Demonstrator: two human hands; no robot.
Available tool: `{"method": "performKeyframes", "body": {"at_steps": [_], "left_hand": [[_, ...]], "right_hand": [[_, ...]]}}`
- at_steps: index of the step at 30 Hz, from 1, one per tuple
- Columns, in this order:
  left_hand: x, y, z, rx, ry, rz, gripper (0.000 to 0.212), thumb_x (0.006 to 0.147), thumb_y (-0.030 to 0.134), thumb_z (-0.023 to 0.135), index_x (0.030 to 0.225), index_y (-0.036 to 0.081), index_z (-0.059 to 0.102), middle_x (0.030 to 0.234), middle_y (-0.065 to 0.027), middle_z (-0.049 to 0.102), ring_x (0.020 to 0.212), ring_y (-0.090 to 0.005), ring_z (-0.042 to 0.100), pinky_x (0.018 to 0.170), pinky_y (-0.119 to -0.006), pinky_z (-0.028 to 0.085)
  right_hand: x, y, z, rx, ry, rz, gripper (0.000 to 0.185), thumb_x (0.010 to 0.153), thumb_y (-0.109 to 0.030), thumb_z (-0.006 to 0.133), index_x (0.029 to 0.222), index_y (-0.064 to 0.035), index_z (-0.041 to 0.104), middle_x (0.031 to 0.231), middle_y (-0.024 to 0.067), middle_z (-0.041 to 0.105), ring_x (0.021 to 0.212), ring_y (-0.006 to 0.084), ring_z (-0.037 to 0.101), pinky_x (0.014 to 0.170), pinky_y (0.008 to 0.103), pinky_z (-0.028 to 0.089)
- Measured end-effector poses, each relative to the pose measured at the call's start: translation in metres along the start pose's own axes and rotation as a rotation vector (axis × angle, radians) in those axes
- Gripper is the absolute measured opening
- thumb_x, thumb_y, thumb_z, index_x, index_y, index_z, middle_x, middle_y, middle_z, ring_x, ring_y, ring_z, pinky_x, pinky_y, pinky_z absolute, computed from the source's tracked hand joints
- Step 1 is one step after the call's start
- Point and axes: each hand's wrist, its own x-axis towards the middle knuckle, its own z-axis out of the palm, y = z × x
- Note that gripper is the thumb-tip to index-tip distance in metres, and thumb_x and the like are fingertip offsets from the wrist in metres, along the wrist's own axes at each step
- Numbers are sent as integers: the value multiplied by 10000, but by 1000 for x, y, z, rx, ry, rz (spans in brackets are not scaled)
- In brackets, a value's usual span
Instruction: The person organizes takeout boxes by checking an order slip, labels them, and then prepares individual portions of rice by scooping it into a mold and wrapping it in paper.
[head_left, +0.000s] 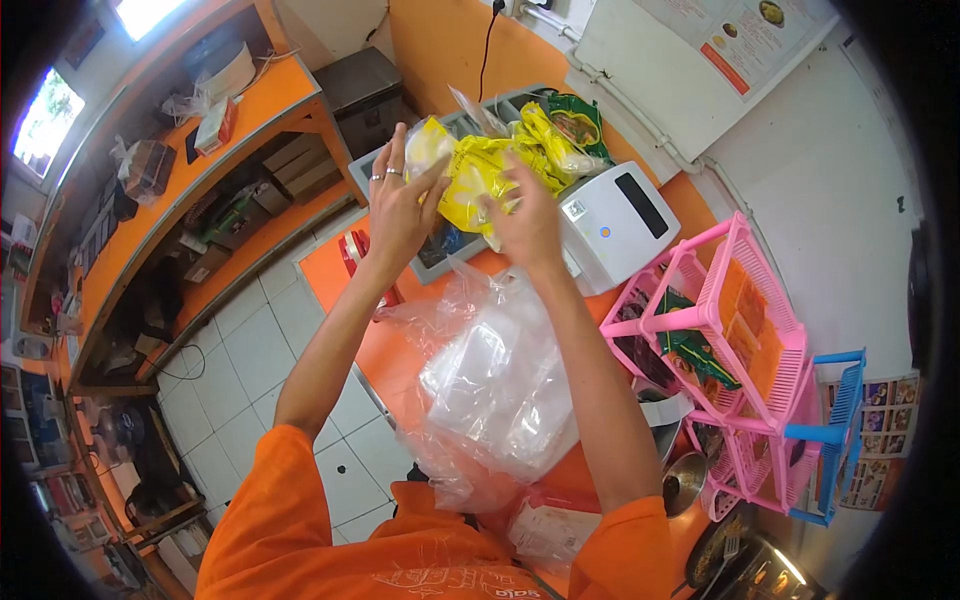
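Observation:
A crumpled yellow plastic bag (474, 174) bearing print lies between my hands, above a grey divided bin (364, 166). My left hand (401, 202), with rings on two fingers, has its thumb and forefinger at the bag's left edge; whether they pinch it is unclear. Blurred by motion, my right hand (531, 225) grips the bag's right side with its fingertips. More yellow packaging (551, 142) and a green packet (577, 124) rest at the bin's right end. Nearer my body, a large clear plastic bag of white packaging (487, 367) lies on the orange table (382, 352).
A white device with a dark panel (619, 225) stands right of the bin. Pink plastic racks (709, 311) holding packets line the right, with a blue rack (840, 435) beyond. Pans (686, 480) sit at lower right. An orange shelf counter (277, 105) runs along the left.

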Motion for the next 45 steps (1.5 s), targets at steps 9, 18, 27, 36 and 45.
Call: {"method": "performKeyframes", "body": {"at_steps": [9,18,27,36,45], "left_hand": [[-4,8,-6,-353,-293,-92,292,733,203,778,989,68,735,1227,-153,611,1092,-312,585,938,-401,450],[-68,-36,15,-212,-468,-127,333,736,164,751,1028,20,680,867,-137,704,835,-310,671,804,-391,520],[-69,-35,7,-344,-323,-460,244,789,122,723,996,18,644,822,-117,705,709,-256,683,676,-322,543],[-35,-1,-25,-357,-207,-223,212,774,129,754,941,45,653,915,-82,689,927,-177,636,794,-340,486],[-68,-25,-8,-296,-548,-210,733,678,187,830,1301,10,487,1175,-198,612,1126,-361,576,946,-432,450]], "right_hand": [[4,5,26,611,-157,233,265,919,-188,591,1058,33,640,919,162,687,726,196,686,678,309,550],[2,13,-35,1288,173,593,302,909,-67,539,1193,35,518,1076,171,632,967,267,650,835,395,543],[-29,39,-30,996,-42,461,276,878,-56,522,1137,36,552,1085,177,629,1026,245,624,826,344,513],[-44,-12,30,300,-196,-24,355,799,-259,686,1049,-7,668,1005,175,692,938,347,659,815,403,496],[-17,-20,16,1010,-26,553,354,953,-288,518,922,42,644,800,130,688,709,249,668,684,361,525]]}}
